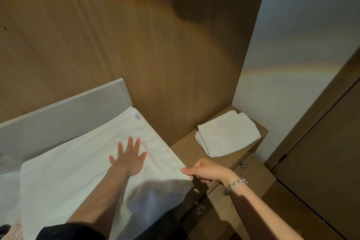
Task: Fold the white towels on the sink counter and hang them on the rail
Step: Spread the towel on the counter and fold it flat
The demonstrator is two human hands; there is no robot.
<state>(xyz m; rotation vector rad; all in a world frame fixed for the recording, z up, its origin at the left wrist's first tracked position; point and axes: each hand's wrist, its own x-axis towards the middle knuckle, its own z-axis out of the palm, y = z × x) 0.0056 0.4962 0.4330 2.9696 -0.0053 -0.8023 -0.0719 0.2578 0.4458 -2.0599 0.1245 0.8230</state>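
The left hand (129, 159) lay open and flat on the white towel (78, 165); the right hand (204, 170) pinched that towel's right corner, near a folded towel (226, 134).

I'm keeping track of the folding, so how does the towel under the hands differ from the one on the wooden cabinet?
The spread towel lies flat in a broad sheet; the folded towel is a compact stack. The left hand presses the spread one while the right hand pinches its edge; nobody touches the folded one. Both are white.
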